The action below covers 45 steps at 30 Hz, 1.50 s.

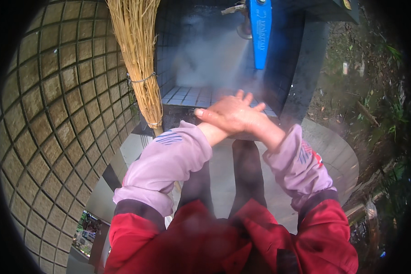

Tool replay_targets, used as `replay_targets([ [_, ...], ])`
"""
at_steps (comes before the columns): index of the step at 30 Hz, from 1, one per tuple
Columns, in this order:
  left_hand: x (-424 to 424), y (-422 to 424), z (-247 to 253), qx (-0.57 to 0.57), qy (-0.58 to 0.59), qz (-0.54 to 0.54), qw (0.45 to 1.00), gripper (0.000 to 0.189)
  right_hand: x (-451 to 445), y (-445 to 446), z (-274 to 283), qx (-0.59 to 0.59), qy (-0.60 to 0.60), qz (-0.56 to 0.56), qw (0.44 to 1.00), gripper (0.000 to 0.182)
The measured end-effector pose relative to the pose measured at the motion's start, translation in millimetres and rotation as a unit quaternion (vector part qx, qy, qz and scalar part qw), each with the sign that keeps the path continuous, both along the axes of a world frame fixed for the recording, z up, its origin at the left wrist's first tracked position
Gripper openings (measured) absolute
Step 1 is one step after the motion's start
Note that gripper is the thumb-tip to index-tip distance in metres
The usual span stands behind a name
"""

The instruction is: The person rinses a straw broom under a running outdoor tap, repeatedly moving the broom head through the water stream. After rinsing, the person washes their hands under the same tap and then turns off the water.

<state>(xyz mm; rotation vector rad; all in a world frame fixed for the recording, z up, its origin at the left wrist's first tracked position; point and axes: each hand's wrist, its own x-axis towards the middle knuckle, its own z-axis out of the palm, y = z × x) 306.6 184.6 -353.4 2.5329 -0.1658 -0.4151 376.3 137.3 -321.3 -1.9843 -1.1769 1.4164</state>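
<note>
My right hand (230,114) lies across my left hand (248,98), its thumb pointing left. The left hand's fingertips show above it, spread; the rest of that hand is mostly hidden. Both look wet and hold no object. Above them, a tap with a long blue lever handle (261,37) lets out a blurred spray of water (226,58) over a tiled basin (188,96). Pinkish-mauve sleeve covers (178,150) reach down over both forearms, above red sleeves.
A straw broom (137,58) stands upright, bristles up, left of the basin. A brown tiled wall (54,99) runs along the left. The basin's dark side wall (306,68) is on the right, with soil and plants (366,92) beyond. Pale paving (221,178) lies underfoot.
</note>
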Motion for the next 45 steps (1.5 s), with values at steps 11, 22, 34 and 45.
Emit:
replay_targets([
  [11, -30, 97, 42, -0.162, 0.076, 0.355, 0.918, 0.048, 81, -13, -76, -0.020, 0.427, -0.628, 0.650, 0.057],
  [22, -103, 108, 72, -0.325, 0.183, 0.593, 0.713, 0.050, 46, -56, 19, -0.133, 0.458, -0.319, 0.819, 0.062],
  [34, -95, 82, 83, -0.355, 0.168, 0.604, 0.694, 0.056, 36, -68, 210, 0.340, 0.587, -0.101, 0.728, 0.061],
  [45, -100, 71, 88, -0.322, 0.192, 0.605, 0.702, 0.059, 41, -94, 199, 0.378, 0.549, -0.103, 0.738, 0.058],
])
